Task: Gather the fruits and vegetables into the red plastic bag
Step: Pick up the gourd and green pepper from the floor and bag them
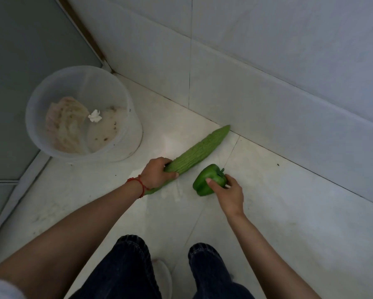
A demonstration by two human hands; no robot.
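A long, bumpy green bitter gourd [199,148] lies on the white tiled floor, its tip pointing at the wall's base. My left hand [157,172], with a red string on the wrist, is closed around its lower part. A green bell pepper [207,180] sits just to the right of the gourd. My right hand [229,192] grips the pepper from the right side, thumb on top. No red plastic bag is in view.
A translucent white bucket [125,134] with rags and a crumpled tissue inside stands at the left, near the corner. The tiled wall [267,83] runs behind the vegetables. A glass door [19,61] is at far left. My legs in dark jeans [127,270] are below.
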